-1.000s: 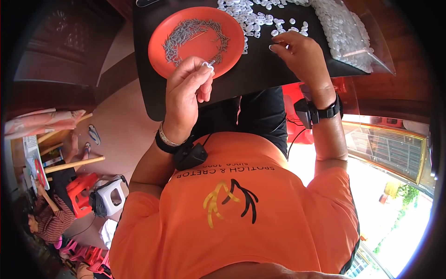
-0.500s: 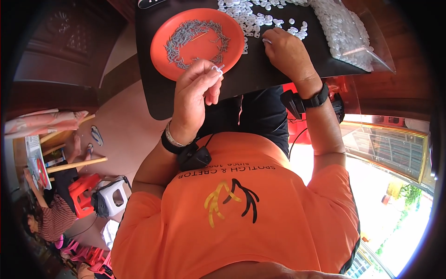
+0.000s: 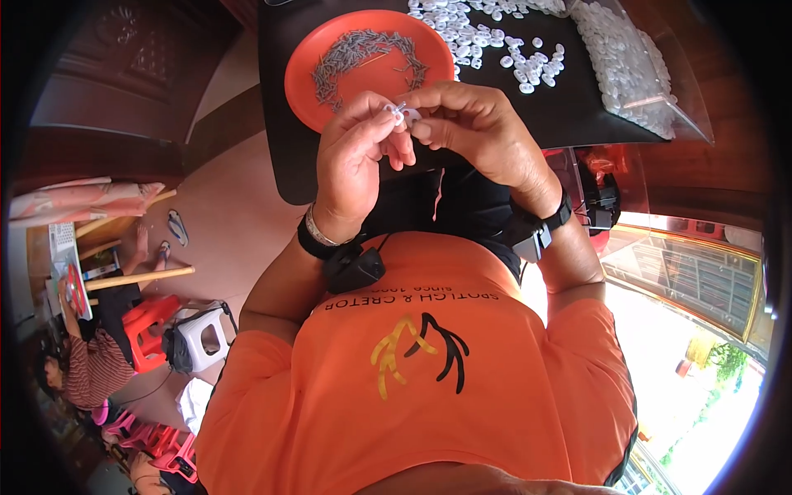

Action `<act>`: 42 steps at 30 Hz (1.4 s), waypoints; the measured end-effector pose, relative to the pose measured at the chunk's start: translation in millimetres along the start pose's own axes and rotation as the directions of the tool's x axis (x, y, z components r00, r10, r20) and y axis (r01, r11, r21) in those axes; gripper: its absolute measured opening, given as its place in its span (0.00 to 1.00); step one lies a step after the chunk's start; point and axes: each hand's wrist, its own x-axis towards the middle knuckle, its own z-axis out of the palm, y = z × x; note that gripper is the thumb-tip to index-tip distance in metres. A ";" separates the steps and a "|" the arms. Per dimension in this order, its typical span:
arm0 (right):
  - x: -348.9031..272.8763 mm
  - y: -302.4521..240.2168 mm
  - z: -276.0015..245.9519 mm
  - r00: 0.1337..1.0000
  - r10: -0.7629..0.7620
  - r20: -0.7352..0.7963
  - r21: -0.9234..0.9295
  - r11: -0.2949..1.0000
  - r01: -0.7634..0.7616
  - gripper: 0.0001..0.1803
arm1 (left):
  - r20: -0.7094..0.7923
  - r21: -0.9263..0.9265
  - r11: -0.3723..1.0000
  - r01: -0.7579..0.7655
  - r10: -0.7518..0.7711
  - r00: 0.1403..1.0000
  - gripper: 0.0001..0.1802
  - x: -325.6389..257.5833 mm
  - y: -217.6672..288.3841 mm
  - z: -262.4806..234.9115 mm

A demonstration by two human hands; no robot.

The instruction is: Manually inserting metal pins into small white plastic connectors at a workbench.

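My left hand (image 3: 351, 165) pinches a small white plastic piece (image 3: 398, 119) with a grey pin-like part standing in it. Close against it, my right hand (image 3: 491, 136) grips a second white plastic piece (image 3: 412, 115) between thumb and forefinger. The fingertips of both hands meet just in front of an orange plate (image 3: 299, 87). On that plate lies a ring of many small grey pins (image 3: 351, 56), with a thin yellowish stick among them. Loose white oval pieces with holes (image 3: 535, 68) are scattered to the plate's right.
A dark table (image 3: 569, 115) carries all this. At its right stands a clear bag (image 3: 623, 62) full of white pieces. Left, on the floor, are red (image 3: 148, 334) and white (image 3: 205, 340) stools and flip-flops (image 3: 176, 228). Another person (image 3: 99, 371) sits at far left.
My right hand has come from the loose white pieces toward my left hand, bringing one piece along. My left hand keeps its pinch; the view has shifted slightly.
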 end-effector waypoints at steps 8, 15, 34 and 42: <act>1.2 6.9 3.3 0.998 -0.057 -0.023 0.082 0.995 0.059 0.10 | 0.002 -0.117 0.993 -0.002 0.003 1.000 0.10 -0.8 0.3 -6.1; 13.0 7.0 -3.7 0.989 0.083 -0.121 0.018 0.997 -0.081 0.09 | -0.066 -0.084 0.996 -0.006 0.001 0.998 0.09 -3.4 3.1 -1.0; 18.7 -0.9 -2.0 0.987 0.062 -0.149 0.025 0.998 -0.058 0.10 | -0.183 0.249 0.968 -0.017 0.065 0.981 0.09 -5.3 4.5 3.4; 16.7 -0.5 -0.3 0.992 0.025 -0.125 0.029 0.999 -0.021 0.09 | -0.187 0.242 0.970 -0.014 0.061 0.980 0.09 -5.4 2.9 4.6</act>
